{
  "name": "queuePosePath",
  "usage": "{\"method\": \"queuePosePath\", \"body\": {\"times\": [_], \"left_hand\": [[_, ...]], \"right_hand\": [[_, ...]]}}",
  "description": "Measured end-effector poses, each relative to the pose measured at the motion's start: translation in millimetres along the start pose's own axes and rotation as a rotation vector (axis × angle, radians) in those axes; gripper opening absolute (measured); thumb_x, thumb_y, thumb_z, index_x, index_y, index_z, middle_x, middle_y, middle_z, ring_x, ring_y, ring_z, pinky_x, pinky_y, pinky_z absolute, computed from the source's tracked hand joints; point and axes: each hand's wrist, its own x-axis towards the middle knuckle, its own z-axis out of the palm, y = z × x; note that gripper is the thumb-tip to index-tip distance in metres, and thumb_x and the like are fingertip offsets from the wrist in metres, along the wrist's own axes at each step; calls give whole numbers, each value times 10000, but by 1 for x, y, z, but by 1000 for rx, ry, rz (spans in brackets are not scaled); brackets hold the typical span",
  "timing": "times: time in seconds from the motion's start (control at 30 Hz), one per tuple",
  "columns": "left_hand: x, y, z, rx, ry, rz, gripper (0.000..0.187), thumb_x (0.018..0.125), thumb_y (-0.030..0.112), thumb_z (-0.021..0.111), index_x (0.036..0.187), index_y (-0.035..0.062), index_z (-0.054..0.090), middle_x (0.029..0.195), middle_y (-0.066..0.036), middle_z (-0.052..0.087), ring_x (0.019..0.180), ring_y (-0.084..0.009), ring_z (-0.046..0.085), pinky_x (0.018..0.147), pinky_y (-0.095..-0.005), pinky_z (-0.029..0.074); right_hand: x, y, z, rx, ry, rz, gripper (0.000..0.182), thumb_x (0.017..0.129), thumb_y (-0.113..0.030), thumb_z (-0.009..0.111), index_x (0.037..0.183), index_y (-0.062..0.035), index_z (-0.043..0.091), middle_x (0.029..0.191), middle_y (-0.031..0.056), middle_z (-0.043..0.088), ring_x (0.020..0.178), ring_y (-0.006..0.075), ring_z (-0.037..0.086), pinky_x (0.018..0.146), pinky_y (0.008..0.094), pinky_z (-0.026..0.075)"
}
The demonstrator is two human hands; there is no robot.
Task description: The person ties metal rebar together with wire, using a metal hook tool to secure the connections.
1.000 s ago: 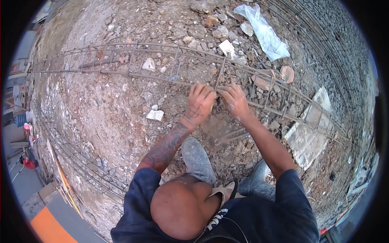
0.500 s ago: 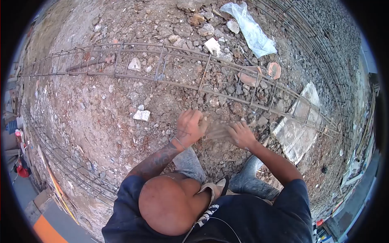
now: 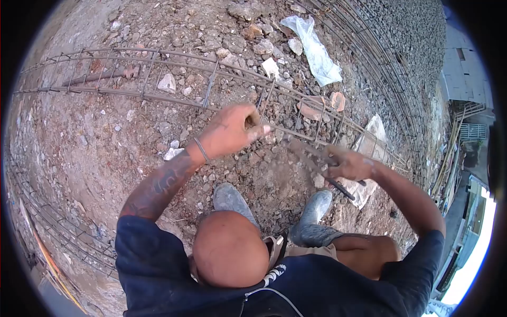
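Note:
My left hand (image 3: 232, 131) is at the lower bar of a long rebar cage (image 3: 211, 84), its fingers curled and its thumb pointing right. Whatever is between those fingers is too small to make out. Just to the right, my right hand (image 3: 351, 164) grips dark metal pincers (image 3: 311, 153). Their jaws point up and left toward the cage, near the left thumb, and the handle ends stick out below the hand. The pincers look slightly blurred.
Rubble and stones surround the cage. A clear plastic sheet (image 3: 315, 53) lies above it, and a pale slab (image 3: 375, 132) under its right end. More rebar cages (image 3: 380, 68) curve along the right. Rubber boots (image 3: 235, 201) stand below the hands.
Both hands have moved apart: the left up to the cage, the right further right. The pincers now show plainly in the right hand; earlier a blurred shape was between the hands.

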Motion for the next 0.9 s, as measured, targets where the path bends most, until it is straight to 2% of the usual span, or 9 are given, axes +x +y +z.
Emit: {"method": "queuePosePath", "body": {"times": [0.07, 0.13, 0.23, 0.3, 0.37, 0.5, 0.63, 0.7, 0.9], "left_hand": [[38, 5, -49, 45, 51, -75, 282, 865, 307, 667, 774, 50, 596, 735, -81, 609, 698, -174, 580, 660, -333, 494], [80, 11, -93, 176, 179, -68, 345, 866, 367, 653, 790, 34, 604, 729, -91, 608, 706, -186, 590, 672, -343, 498], [126, 16, -117, 302, 343, 22, 400, 851, 420, 650, 807, 25, 611, 729, -102, 611, 709, -202, 597, 674, -359, 493], [141, 25, -114, 275, 288, -41, 384, 835, 431, 646, 847, 47, 635, 782, -115, 640, 774, -251, 620, 730, -383, 492], [152, 21, -109, 243, 269, -126, 379, 820, 441, 642, 887, 69, 660, 835, -127, 669, 840, -300, 642, 787, -407, 491], [162, -23, -85, 342, 210, -251, 326, 829, 373, 636, 972, 80, 652, 955, -144, 658, 929, -309, 626, 832, -408, 481], [153, -61, -51, 190, 270, -261, 308, 853, 332, 655, 841, 25, 626, 749, -117, 633, 697, -246, 602, 672, -376, 477], [151, -66, -49, 107, 325, -289, 304, 867, 315, 649, 844, 13, 627, 759, -116, 635, 708, -219, 604, 673, -369, 478], [136, -67, -25, -30, 438, -271, 289, 866, 295, 660, 839, 10, 614, 738, -99, 608, 674, -200, 569, 649, -343, 468]], "right_hand": [[-12, -16, -47, 409, 42, 27, 231, 846, -110, 527, 1013, -54, 377, 946, 214, 576, 785, 297, 645, 775, 408, 578], [-6, -5, -81, 620, 109, 26, 191, 885, -116, 571, 997, -69, 423, 811, 79, 565, 664, 148, 576, 594, 250, 467], [-4, -31, -113, 599, 300, 33, 203, 888, -154, 592, 1000, -65, 447, 752, 38, 531, 621, 120, 527, 553, 247, 389], [7, -25, -132, 251, 296, 41, 193, 899, -183, 571, 1010, -67, 465, 739, 67, 546, 632, 182, 552, 580, 318, 431], [31, -21, -152, -626, 338, 65, 176, 896, -172, 543, 1016, -60, 481, 740, 117, 568, 668, 275, 587, 624, 420, 451], [99, -10, -190, -1203, 226, -153, 243, 883, -96, 490, 1121, -95, 538, 1018, 200, 620, 1103, 341, 546, 901, 454, 484], [158, -34, -205, -1558, 67, -52, 333, 957, -176, 407, 1282, -159, 476, 1316, 150, 512, 1286, 299, 425, 1102, 436, 334], [166, -34, -216, -1566, 171, -226, 168, 936, -133, 457, 1090, -135, 525, 1216, 88, 588, 1281, 269, 425, 1044, 421, 381], [169, -59, -231, -1663, -1, -279, 300, 969, -173, 357, 1235, -166, 496, 1239, 139, 576, 1288, 287, 435, 1135, 456, 273]]}}
